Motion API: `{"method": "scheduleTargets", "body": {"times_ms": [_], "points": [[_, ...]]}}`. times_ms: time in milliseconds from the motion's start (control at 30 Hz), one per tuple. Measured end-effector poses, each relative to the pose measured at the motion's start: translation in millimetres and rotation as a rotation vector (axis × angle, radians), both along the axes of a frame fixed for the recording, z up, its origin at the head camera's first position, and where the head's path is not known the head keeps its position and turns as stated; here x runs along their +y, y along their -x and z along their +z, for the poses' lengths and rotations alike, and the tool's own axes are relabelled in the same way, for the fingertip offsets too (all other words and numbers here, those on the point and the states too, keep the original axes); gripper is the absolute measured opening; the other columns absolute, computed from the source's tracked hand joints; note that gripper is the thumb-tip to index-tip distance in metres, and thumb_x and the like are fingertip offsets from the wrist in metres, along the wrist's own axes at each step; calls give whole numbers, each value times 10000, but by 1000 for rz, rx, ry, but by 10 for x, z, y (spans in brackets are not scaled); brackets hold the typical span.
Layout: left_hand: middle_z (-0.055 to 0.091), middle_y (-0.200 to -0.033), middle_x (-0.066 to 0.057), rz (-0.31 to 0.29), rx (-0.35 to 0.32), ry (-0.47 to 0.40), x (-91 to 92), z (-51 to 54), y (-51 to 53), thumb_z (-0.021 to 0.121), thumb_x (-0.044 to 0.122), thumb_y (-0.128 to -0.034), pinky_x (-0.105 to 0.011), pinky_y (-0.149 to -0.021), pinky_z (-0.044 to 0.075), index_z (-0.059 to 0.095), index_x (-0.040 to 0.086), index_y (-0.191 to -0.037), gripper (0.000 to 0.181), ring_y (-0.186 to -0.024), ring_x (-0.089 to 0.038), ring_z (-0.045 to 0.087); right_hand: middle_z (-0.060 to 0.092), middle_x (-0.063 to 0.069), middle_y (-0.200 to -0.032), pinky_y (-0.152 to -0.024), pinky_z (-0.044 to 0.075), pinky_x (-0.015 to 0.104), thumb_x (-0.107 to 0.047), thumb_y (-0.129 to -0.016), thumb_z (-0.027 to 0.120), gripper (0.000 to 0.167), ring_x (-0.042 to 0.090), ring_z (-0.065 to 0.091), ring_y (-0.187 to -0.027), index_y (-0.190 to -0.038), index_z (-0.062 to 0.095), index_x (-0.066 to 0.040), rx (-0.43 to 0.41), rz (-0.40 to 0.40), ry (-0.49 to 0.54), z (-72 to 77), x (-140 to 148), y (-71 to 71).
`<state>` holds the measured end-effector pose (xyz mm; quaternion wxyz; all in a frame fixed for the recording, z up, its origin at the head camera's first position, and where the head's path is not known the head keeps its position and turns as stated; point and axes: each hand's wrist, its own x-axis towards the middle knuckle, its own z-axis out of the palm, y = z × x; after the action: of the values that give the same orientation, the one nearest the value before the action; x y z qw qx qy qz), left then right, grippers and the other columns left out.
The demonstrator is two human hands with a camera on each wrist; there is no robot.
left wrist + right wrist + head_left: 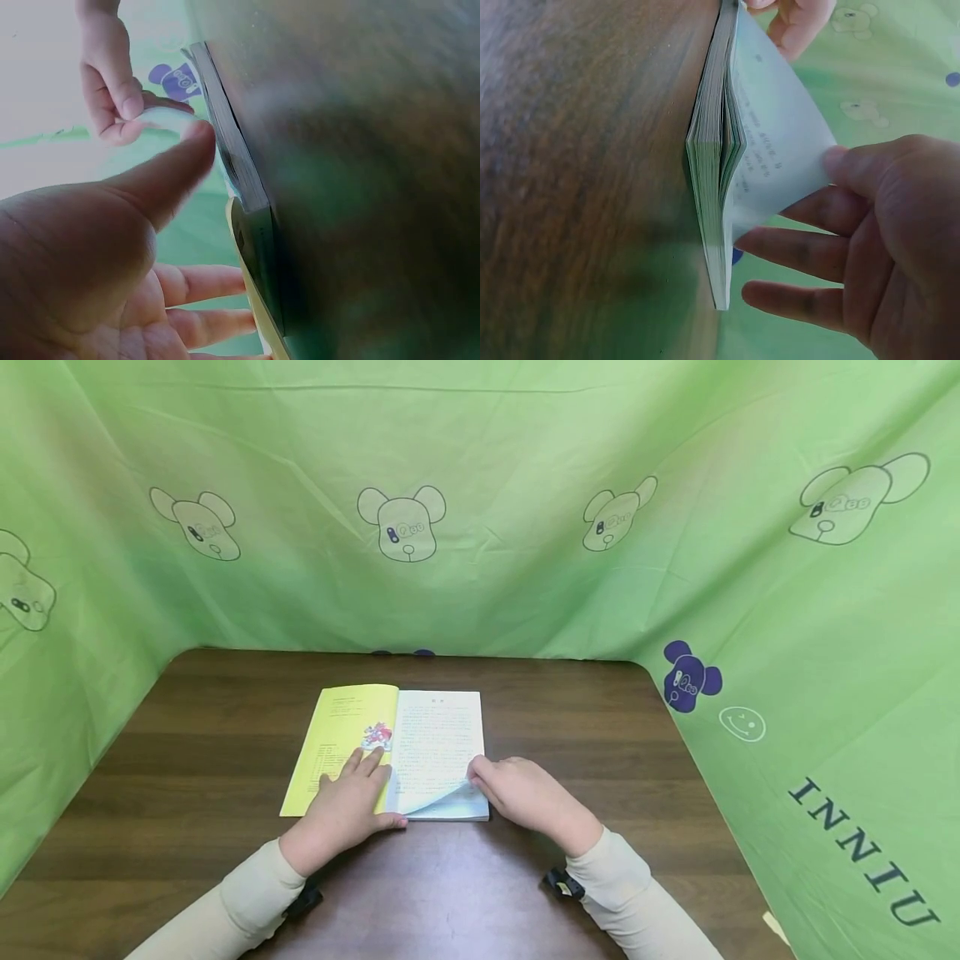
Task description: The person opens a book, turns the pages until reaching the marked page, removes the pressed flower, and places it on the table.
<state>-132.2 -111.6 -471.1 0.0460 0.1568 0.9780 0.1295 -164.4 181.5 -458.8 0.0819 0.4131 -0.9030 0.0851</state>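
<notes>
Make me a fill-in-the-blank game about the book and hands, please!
1. In the book, the left hand rests on a page coloured ____.
2. The ____ hand pinches a white page.
3. The curtain behind the table is coloured ____.
4. The big letters spell ____.

Missing words: yellow; right; green; INNIU.

Behind the left grip point(341, 810) and right grip point(532, 797), long cream sleeves point(217, 912) are worn; under the cuffs point(609, 856), small black devices point(561, 883) are seen.

l fingers point(369, 763) spread, r fingers point(481, 767) pinched tog.
</notes>
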Motion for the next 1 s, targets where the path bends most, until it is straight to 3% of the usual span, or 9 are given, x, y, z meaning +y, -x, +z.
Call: {"method": "scheduleTargets", "body": {"times_ms": [167,367,600,767,1000], "points": [[464,-1564,-171,5,22,-20,-5,2,4,827,546,-800,-837,-905,379,632,83,-1289,700,-1458,-470,379,532,-114,-659,-619,520,352,-216,-1059,553,52,112,539,-564,-1056,540,-165,42,-18,4,11,-13,0],[467,-1565,-168,8,24,-34,-17,8,22,810,527,-829,-839,-913,374,635,91,-1291,659,-1459,-463,382,652,-111,-780,-738,554,347,-218,-1033,606,68,104,637,-683,-1072,574,-173,107,-24,82,52,-27,0],[404,-1589,-225,24,46,-77,-14,-12,23,792,481,-871,-812,-915,405,626,69,-1317,630,-1457,-472,374,733,-14,-906,-820,567,384,-255,-979,688,245,157,691,-803,-1179,620,-130,166,-77,156,104,-13,17],[292,-1630,-263,62,101,-129,-7,-16,32,794,454,-879,-743,-884,481,492,48,-1480,785,-1446,-509,353,758,25,-1100,-894,567,407,-265,-969,701,303,191,723,-1019,-1224,640,-112,149,-118,161,116,-10,28],[271,-1618,-312,93,183,-198,-13,37,37,858,339,-840,-642,-840,552,146,48,-1634,1105,-1417,-537,382,696,79,-1311,-1032,509,455,-313,-957,724,364,243,654,-1222,-1248,666,-102,53,-60,65,82,-10,24]]}}
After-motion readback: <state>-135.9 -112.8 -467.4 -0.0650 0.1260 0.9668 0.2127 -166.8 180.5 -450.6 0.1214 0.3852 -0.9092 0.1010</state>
